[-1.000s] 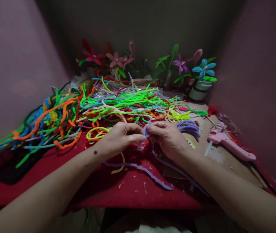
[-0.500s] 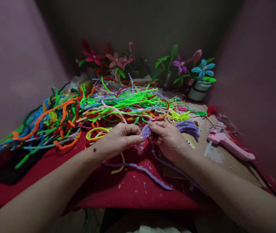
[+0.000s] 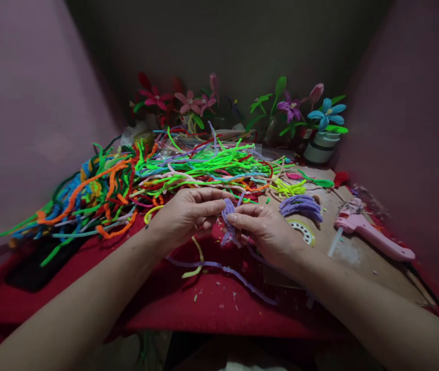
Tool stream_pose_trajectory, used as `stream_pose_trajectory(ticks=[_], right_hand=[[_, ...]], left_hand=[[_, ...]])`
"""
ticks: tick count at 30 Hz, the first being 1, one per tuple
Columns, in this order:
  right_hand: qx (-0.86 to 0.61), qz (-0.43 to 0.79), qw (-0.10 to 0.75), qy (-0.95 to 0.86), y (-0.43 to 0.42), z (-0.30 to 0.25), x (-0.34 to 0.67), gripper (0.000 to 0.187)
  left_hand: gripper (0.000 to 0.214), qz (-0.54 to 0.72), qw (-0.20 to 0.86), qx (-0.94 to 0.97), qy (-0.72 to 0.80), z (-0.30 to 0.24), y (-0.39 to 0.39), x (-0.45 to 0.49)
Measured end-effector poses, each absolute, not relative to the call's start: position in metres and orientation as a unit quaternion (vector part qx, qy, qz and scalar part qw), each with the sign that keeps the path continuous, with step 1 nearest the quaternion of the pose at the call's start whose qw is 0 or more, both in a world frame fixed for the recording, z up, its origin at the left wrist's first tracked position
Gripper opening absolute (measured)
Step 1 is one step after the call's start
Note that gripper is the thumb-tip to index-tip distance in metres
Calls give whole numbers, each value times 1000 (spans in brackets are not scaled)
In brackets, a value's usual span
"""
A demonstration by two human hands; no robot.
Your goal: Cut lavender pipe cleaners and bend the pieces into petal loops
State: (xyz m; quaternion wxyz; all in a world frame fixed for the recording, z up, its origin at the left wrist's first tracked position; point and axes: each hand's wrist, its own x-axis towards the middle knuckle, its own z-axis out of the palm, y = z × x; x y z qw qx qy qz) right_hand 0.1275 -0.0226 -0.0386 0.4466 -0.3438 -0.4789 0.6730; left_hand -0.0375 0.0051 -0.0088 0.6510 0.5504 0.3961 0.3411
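Observation:
Between my two hands is a small looped piece of purple pipe cleaner (image 3: pixel 228 219). My left hand (image 3: pixel 188 214) pinches its upper left side between thumb and fingers. From the right, my right hand (image 3: pixel 264 226) grips the same piece, thumb on top. A loose length of purple pipe cleaner (image 3: pixel 223 267) lies on the red cloth (image 3: pixel 157 304) below the hands. Just beyond my right hand rests a bundle of bent purple pipe cleaners (image 3: pixel 300 207), with a round white and yellow item with holes (image 3: pixel 303 233) beside it, partly hidden by my wrist.
A large heap of coloured pipe cleaners (image 3: pixel 204 162) spreads behind and left of my hands. At right, a pink glue gun (image 3: pixel 374 234) lies on cardboard (image 3: pixel 362 268). Pipe-cleaner flowers, including a blue one (image 3: pixel 326 114) in a jar (image 3: pixel 322 147), stand along the back. A dark flat object (image 3: pixel 36 268) lies left.
The purple piece has turned more upright between my fingers, and its lower end now shows. My right hand sits slightly lower, uncovering more of the round item. The whole view has shifted slightly.

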Motion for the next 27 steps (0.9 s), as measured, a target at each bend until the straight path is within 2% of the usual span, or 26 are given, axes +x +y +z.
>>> stream_pose_trajectory(ticks=[3, 6, 15, 22, 24, 27], right_hand=[[-357, 669, 434, -486, -25, -38, 127, 17], [-365, 663, 426, -496, -25, -37, 126, 18], [-402, 647, 388, -518, -23, -39, 127, 20], [-432, 625, 401, -512, -23, -41, 127, 18], [-441, 622, 397, -511, -23, -42, 126, 18], [-458, 612, 390, -513, -24, -42, 124, 22]], left_hand=[[18, 329, 675, 528, 397, -13, 5, -37], [17, 340, 656, 533, 413, -14, 3, -35], [16, 342, 494, 653, 460, -6, -3, -32], [17, 304, 524, 646, 465, -6, -2, -32], [15, 318, 463, 676, 477, -8, -4, -29], [13, 368, 298, 749, 464, -12, -9, -26]])
